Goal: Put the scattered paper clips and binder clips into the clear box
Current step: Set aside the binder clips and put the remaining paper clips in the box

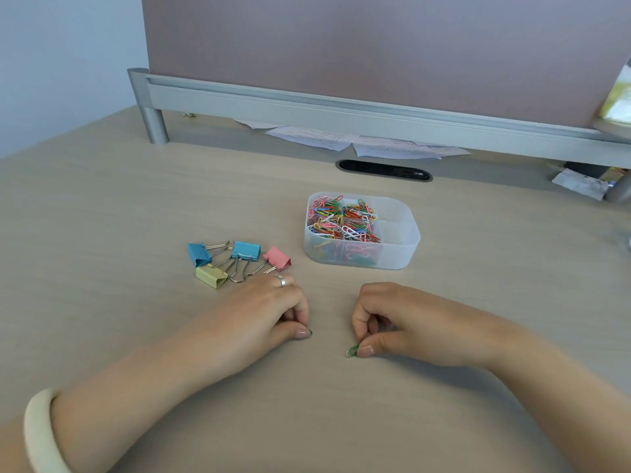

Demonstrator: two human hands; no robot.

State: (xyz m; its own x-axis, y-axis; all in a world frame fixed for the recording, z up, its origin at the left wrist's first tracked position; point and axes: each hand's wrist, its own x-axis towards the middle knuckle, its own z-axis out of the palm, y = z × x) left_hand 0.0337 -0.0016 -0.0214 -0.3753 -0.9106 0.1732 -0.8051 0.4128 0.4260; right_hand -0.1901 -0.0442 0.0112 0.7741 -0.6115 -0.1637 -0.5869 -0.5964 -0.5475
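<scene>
The right grip (386,319) pinched a small green wire paper clip (353,350) between thumb and curled fingers, low against the pale wood-grain tabletop (102,216). The left grip (269,312) was curled the same way, thumb pressed over a sliver of green (310,332). This was probably a second clip, though too little showed to be sure.

The clear rounded plastic box (399,250) stood well beyond both. Its left compartments were heaped with coloured paper clips (341,220), and its right ones looked bare. Four pastel binder clips (244,250) lay clustered just beyond the left grip, handles overlapping.

The likeliest trouble was a slip. So thin a wire, held by its end, could twist free on the way to the box. Dropped onto the heaped side, it might skid over the rim. The crossed handles could also drag neighbouring binder clips along.
</scene>
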